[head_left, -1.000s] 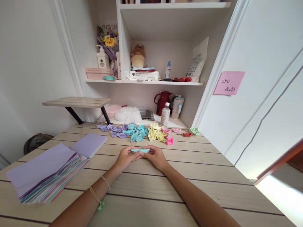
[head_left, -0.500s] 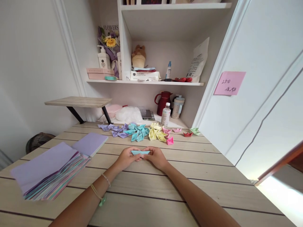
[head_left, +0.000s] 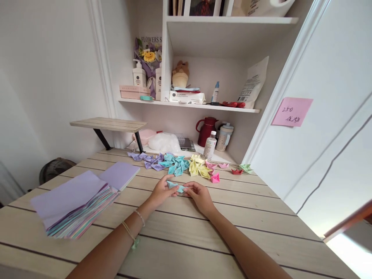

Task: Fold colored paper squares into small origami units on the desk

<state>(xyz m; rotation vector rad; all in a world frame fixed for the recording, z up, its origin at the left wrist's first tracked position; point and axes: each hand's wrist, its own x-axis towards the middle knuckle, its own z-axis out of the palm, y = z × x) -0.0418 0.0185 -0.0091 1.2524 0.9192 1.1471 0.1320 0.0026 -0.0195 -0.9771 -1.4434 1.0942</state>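
A small light-blue paper boat (head_left: 175, 186) is held between my two hands, just above the wooden table (head_left: 186, 224). My left hand (head_left: 163, 192) pinches its left part, the thumb lying across the front. On the right end, the thumb and fingers of my right hand (head_left: 200, 195) close on the paper. Beyond my hands lie folded paper boats in colour groups: purple boats (head_left: 154, 162), blue boats (head_left: 176, 164), yellow boats (head_left: 199, 167) and a bright pink boat (head_left: 215, 178).
On the left lie a stack of coloured paper (head_left: 83, 209) and a purple pad (head_left: 119, 174). A red boat (head_left: 236, 171) and a green boat (head_left: 246, 168) sit at the far right. Behind stand a bottle (head_left: 209, 146), a red jug (head_left: 207, 131) and a small raised shelf (head_left: 109, 124).
The blue boat has gone from level to tilted, its right end lower. My hands have moved slightly apart, and the whole view has shifted.
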